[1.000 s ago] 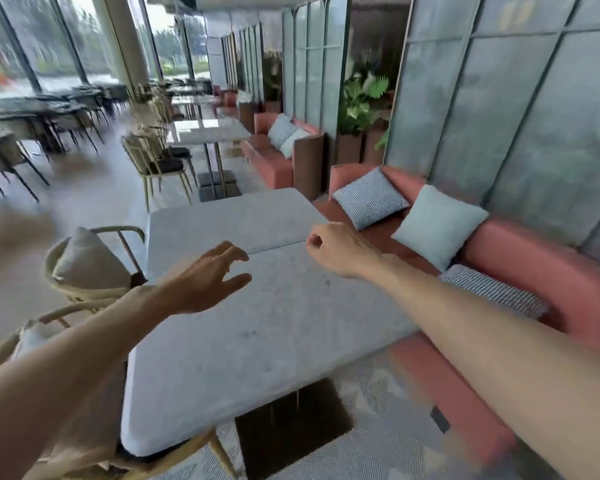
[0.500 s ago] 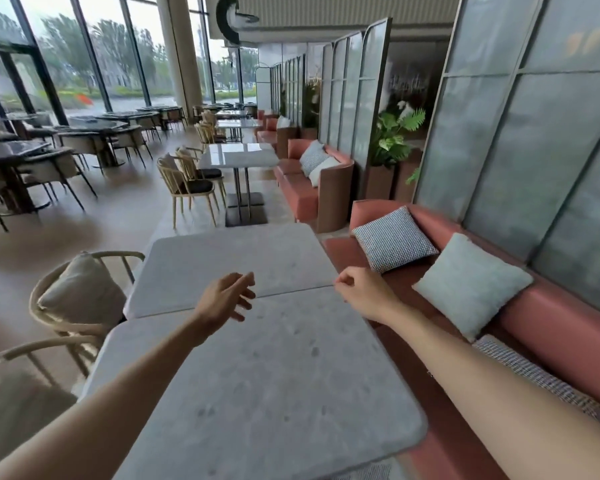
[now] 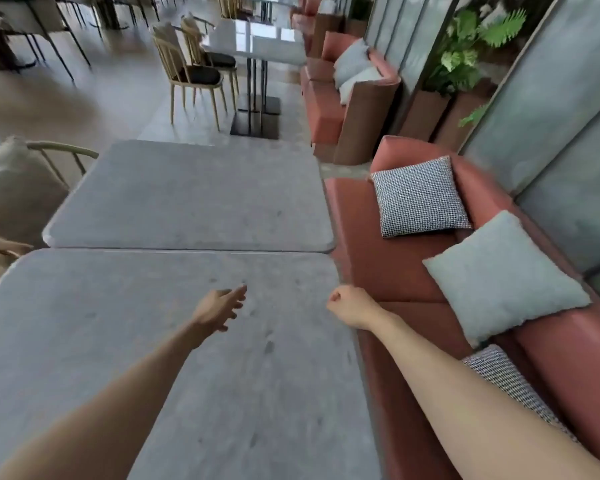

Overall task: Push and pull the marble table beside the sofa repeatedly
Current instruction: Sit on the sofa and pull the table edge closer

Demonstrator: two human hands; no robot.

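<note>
Two grey marble tabletops sit end to end, edges meeting along a thin seam; the near tabletop (image 3: 101, 341) fills the lower left of the view, the far tabletop (image 3: 187, 195) lies beyond it. Both run just beside the red sofa (image 3: 388, 271) on the right. Left hand (image 3: 219, 308) reaches out over the near tabletop, grip loose and open, fingers spread and pointing forward, holding nothing; cannot tell whether it touches the stone or hangs just above it. Right hand (image 3: 349, 304) is at the near tabletop's sofa-side edge, close to the far corner, grip curled into a fist; whether the fingers actually clasp the edge is hidden by the hand itself, so cannot tell. Both forearms extend bare from the bottom of the view. On the sofa: a checked cushion (image 3: 420, 197) against the back, a pale cushion (image 3: 503, 275) nearer, and a second checked one (image 3: 510, 382) partly under the right forearm. At left, a wooden chair (image 3: 63, 150) with a beige cushion is drawn up beside the far tabletop. More tables and chairs stand further back; green plants (image 3: 471, 39) upper right.
</note>
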